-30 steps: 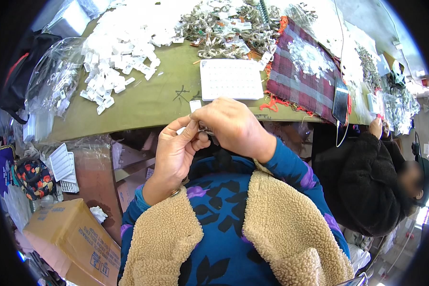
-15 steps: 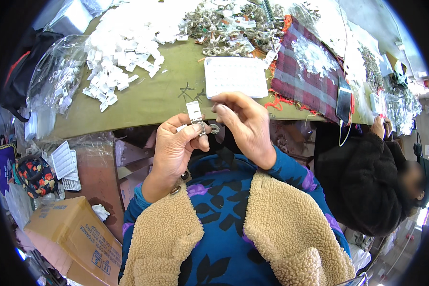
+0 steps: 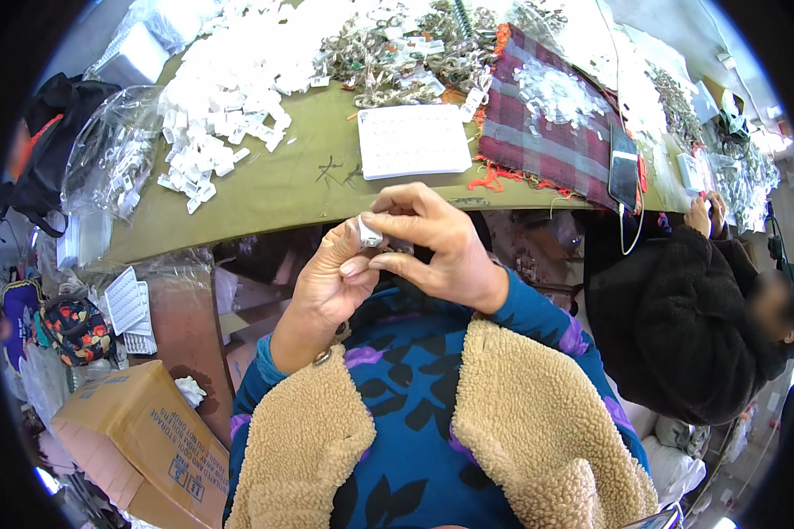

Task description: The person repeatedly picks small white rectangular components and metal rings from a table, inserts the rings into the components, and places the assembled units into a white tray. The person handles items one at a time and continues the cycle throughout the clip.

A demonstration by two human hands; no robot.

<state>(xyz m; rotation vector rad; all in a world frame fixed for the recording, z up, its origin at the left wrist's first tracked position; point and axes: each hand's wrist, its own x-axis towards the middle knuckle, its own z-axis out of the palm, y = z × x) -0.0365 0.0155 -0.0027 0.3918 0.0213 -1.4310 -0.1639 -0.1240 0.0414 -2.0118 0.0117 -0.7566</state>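
A small white plastic piece is pinched between my two hands, just off the near edge of the table. My left hand grips it from the left, thumb and fingers closed. On the other side my right hand has its fingertips on the piece, with its thumb below. Only a short, boxy end of the piece shows, and the fingers cover the rest. Beyond the hands, a white tray with rows of small cells lies on the green tabletop.
White plastic pieces are heaped at the left, and metal parts at the far middle. A plaid cloth bears clear bits beside a phone with a cable. A cardboard box stands lower left. Another person sits at the right.
My right hand has come in from the right and closed onto the white piece. The piece stood up long before and now shows only a short end. The view has shifted slightly.
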